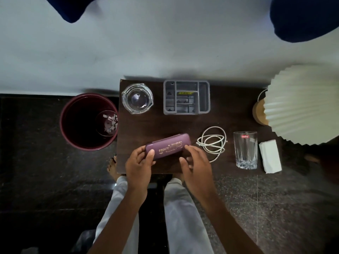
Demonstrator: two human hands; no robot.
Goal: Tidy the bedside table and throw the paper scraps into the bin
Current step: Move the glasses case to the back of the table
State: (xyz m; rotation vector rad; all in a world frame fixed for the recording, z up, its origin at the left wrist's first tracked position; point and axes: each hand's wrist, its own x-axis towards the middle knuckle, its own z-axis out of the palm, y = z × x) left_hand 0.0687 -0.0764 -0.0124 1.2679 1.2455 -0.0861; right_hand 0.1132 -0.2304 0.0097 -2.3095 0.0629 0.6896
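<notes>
At the near edge of the counter [156, 125], a closed purple spectacle case [167, 146] sits tilted, its right end farther back. The left grip [139, 162] grasps the case's left end, thumb on top. The right grip [197, 165] pinches its right part, forefinger above and thumb at the near side. Paper scraps [110, 122] lie at the bottom of the maroon bin [78, 123], which stands on the floor just left of the counter. Along the back are a glass ashtray [137, 98] and a grey organiser [186, 97]. Right of the case are a coiled white cable [212, 142], a tumbler [245, 150] and folded white paper [270, 156].
</notes>
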